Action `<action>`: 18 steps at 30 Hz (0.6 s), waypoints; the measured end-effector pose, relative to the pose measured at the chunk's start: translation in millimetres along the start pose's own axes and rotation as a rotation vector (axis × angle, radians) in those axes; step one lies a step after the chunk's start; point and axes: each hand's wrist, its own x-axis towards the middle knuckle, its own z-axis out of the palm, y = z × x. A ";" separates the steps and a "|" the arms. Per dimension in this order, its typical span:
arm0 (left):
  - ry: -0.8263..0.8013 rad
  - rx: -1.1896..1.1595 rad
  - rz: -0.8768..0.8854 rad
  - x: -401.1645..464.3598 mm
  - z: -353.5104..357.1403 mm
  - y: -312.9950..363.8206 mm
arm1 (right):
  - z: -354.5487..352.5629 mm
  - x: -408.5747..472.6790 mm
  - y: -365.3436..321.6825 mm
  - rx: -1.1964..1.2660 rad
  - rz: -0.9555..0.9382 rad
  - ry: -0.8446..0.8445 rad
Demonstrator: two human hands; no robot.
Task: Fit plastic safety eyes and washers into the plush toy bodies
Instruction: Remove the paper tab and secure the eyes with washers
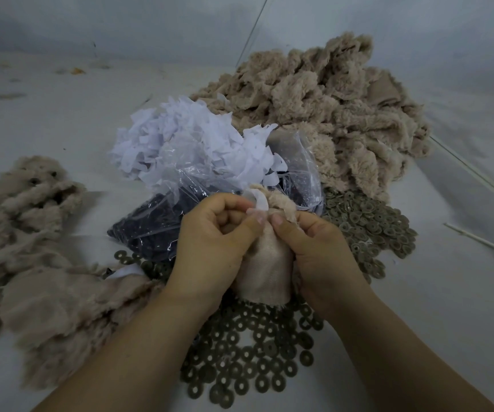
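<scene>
Both hands hold one beige plush body, turned inside out so its smooth backing faces me. My left hand grips its left side, thumb and fingers curled at the top edge, where a small white fabric piece sticks up. My right hand grips the right side, its thumb pressing the furry top edge. Grey-green washers lie scattered below my hands, and more washers lie to the right. A clear plastic bag of dark safety eyes lies just behind my left hand.
A big heap of beige plush bodies is piled at the back right. Further plush bodies, some showing dark eyes, lie on the left. White fabric scraps sit on the bag. A thin white stick lies at the right.
</scene>
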 end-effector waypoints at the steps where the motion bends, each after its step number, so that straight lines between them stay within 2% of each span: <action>1: -0.004 -0.001 -0.005 0.3 0.0 -0.6 | 1.3 -0.7 -0.1 0.005 -0.005 -0.007; 8: 0.027 -0.020 -0.082 0.7 -0.7 -5.2 | 1.4 -2.9 -0.5 0.042 0.005 -0.167; 11: 0.024 -0.070 -0.129 1.2 -0.6 -4.7 | 2.5 -2.1 -1.0 0.088 0.033 -0.180; 18: 0.035 -0.204 -0.225 0.3 -0.4 -1.7 | 3.7 -1.7 -6.1 0.240 0.210 -0.232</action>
